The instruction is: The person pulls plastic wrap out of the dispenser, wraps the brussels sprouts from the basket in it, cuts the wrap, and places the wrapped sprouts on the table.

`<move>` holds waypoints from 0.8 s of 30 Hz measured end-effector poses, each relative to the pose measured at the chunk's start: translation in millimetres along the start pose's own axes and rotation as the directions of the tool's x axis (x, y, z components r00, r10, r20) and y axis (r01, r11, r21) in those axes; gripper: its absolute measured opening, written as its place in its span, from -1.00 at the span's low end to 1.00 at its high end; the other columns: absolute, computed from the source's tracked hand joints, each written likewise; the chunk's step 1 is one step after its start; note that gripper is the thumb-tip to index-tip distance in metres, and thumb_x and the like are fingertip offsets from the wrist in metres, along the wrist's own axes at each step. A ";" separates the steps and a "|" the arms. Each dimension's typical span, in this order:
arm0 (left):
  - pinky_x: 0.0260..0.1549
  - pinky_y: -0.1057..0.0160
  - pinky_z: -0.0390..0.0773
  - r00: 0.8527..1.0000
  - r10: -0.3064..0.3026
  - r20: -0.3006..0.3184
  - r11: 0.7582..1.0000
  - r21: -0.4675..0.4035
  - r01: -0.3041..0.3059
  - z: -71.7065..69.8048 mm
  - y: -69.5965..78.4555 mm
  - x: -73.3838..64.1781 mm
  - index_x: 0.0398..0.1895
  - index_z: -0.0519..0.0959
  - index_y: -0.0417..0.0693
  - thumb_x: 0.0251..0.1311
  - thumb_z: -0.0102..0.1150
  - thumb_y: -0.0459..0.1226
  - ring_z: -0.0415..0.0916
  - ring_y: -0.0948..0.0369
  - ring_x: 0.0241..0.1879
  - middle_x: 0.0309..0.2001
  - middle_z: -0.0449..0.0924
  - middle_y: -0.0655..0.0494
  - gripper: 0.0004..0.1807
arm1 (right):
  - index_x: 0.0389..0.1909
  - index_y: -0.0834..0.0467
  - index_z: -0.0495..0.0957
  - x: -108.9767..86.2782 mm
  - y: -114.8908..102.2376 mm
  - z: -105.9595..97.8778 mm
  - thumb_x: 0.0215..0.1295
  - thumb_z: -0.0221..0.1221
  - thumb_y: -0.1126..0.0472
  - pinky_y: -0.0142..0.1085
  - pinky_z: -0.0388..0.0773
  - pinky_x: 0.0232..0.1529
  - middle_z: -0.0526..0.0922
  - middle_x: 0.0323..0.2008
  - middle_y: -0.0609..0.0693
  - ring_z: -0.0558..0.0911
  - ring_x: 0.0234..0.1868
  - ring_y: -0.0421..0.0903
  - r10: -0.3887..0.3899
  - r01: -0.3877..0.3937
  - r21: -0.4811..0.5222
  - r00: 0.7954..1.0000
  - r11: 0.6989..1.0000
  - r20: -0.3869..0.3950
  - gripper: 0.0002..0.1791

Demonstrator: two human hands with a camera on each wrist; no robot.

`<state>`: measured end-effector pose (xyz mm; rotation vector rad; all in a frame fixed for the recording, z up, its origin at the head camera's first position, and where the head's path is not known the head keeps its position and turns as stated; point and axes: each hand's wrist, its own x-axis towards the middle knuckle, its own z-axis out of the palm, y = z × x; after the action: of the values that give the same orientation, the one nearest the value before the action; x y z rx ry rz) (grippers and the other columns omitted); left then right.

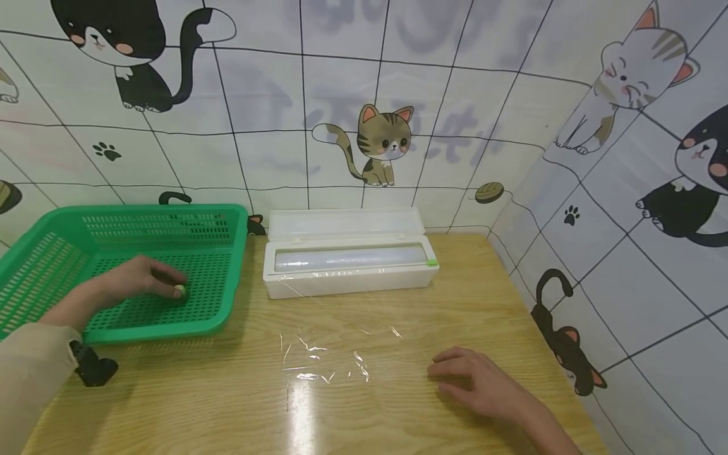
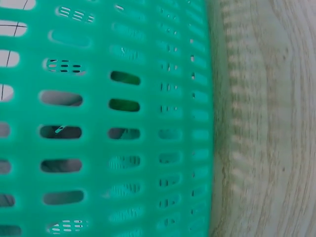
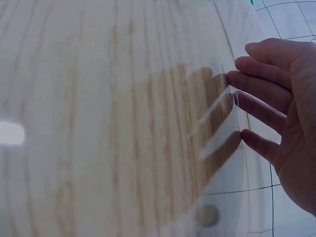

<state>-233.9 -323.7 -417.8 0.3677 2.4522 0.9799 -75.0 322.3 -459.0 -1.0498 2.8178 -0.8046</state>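
Note:
My left hand (image 1: pixel 139 278) reaches into the green plastic basket (image 1: pixel 224 319) at the left. Its thumb and fingers pinch a small, pale green, rounded thing (image 1: pixel 180 290), mostly covered by the fingers; I cannot tell its kind. In the left wrist view the slotted basket wall (image 2: pixel 98 148) stands in front of the hand, with a bit of green showing through the slots. My right hand (image 1: pixel 474 382) rests at the right of the table, fingers relaxed and fingertips at the surface. Left of it, a sheet of clear cling film (image 1: pixel 327 360) lies on the wood, marked by glinting wrinkles.
Against the back wall stands a white cling film box (image 1: pixel 349 284), its lid (image 1: pixel 347 222) raised and a roll (image 1: pixel 352 258) inside. A small green slider (image 1: pixel 432 262) sits at its right end. Cat-patterned walls (image 1: pixel 261 158) bound the wooden table (image 1: pixel 188 404) behind and at right.

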 end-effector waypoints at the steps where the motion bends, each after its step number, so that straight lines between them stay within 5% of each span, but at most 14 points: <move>1: 0.11 -0.35 0.46 1.000 -0.005 0.003 1.000 0.007 0.005 -0.1 0.2 -0.2 0.22 0.54 -0.43 0.34 0.34 -0.16 0.43 -0.35 0.22 0.19 0.57 -0.35 -0.44 | 0.02 -0.09 0.74 -0.2 0.1 0.1 0.31 0.40 0.18 -0.13 0.63 0.02 0.68 0.02 -0.16 0.64 0.04 -0.14 0.000 0.000 0.005 1.000 1.000 -0.002 -0.72; 16: 0.11 -0.30 0.49 0.999 0.005 -0.044 1.000 0.000 -0.005 -4.2 2.5 -2.1 0.26 0.58 -0.29 0.39 0.30 -0.09 0.37 -0.35 0.29 0.22 0.58 -0.27 -0.46 | 0.03 -0.08 0.74 -0.2 -1.2 -1.5 0.33 0.38 0.15 -0.12 0.63 0.03 0.69 0.03 -0.14 0.64 0.05 -0.14 0.009 -0.009 0.012 1.000 1.000 0.004 -0.73; 24: 0.10 -0.33 0.45 0.987 -0.014 -0.163 1.000 -0.023 0.010 -6.3 27.8 -4.8 0.31 0.55 -0.26 0.36 0.30 0.04 0.37 -0.32 0.29 0.24 0.56 -0.27 -0.35 | -0.01 -0.08 0.75 1.5 -2.0 -1.8 0.32 0.39 0.14 -0.10 0.62 0.01 0.70 0.00 -0.14 0.64 0.02 -0.13 -0.013 0.013 0.002 1.000 1.000 -0.012 -0.76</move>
<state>-231.1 -309.6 -392.8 0.2750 2.5839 1.0693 -75.3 320.9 -456.3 -1.0670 2.8228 -0.8176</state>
